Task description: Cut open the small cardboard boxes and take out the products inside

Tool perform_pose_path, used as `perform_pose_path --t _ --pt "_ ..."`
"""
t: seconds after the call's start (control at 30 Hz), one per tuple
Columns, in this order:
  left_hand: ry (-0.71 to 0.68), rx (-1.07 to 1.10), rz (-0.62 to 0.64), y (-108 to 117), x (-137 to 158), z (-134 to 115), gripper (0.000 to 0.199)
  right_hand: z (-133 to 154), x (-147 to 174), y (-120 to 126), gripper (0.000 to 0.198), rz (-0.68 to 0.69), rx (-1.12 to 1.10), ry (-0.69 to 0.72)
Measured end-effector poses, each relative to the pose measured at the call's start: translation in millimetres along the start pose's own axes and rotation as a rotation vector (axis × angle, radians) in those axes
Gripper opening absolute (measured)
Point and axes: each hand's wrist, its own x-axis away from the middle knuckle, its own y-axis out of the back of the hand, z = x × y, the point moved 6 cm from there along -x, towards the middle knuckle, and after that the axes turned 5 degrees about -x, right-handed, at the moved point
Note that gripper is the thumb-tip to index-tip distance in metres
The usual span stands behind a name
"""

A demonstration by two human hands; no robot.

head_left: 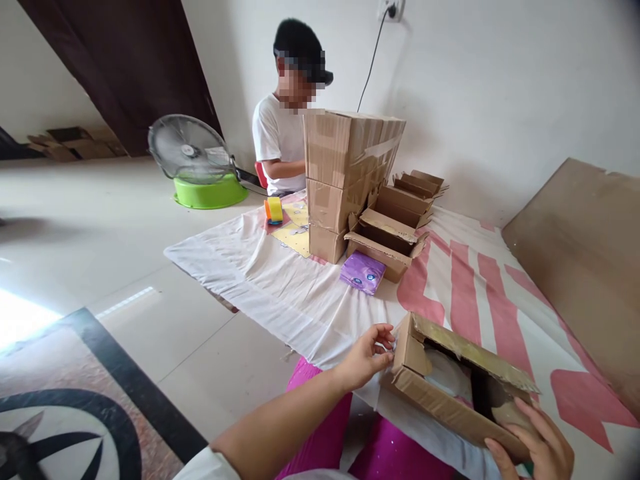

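Carton (445, 410) of brown cardboard, top open, lying at about four o'clock in the view, along the near edge of the tabletop (240, 263). Right hand (537, 440) clasped about the four o'clock end, thumb against the near wall, fingers over the top. Left hand (373, 353) beside the ten o'clock end, fingers loosely curled, thumb apart, nothing gripped; light touch or narrow gap, cannot tell. Inside, a pale rounded thing (445, 373), material unclear.

Probably light, judging by the thin board; full weight uncertain with contents partly hidden. Likely stiff at the corners, softer mid-wall, so best taken low at both short ends. Worn flap (473, 350) on the one o'clock side, likely to bend or tear: poor place to lift from. Contents possibly fragile, so best kept level. Toward eleven o'clock from the carton, a purple packet (363, 272), open boxes (390, 257) and a taped stack (327, 200), all apart from both hands.
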Motion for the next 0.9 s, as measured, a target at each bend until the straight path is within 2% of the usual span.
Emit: perform_pose_path --t 0.17,0.37,0.57,0.7,0.8,0.9 --pt "-0.028 -0.146 -0.106 1.9 1.1 -0.9 0.022 -1.0 1.2 -1.8 0.027 0.019 -0.016 -0.041" --pt "-0.131 -0.281 -0.141 1.3 -2.5 -13.2 0.006 -2.6 4.4 -0.7 0.027 0.012 -0.019 -0.068" --pt "-0.163 -0.334 -0.158 -0.9 -1.9 -22.2 0.009 -1.4 6.3 -1.1 0.028 0.010 -0.018 -0.078" --pt "-0.142 -0.314 -0.196 -1.2 -6.9 -19.8 0.006 -2.1 7.4 -2.1 0.029 0.011 -0.024 -0.076" --pt "-0.109 -0.261 -0.279 5.7 -12.4 -16.4 0.012 -3.4 8.3 -3.1 0.027 -0.002 -0.034 -0.075" --pt "-0.110 -0.217 -0.387 16.3 -7.0 -25.8 0.020 -1.9 5.3 -3.6 0.025 -0.001 -0.038 -0.078"
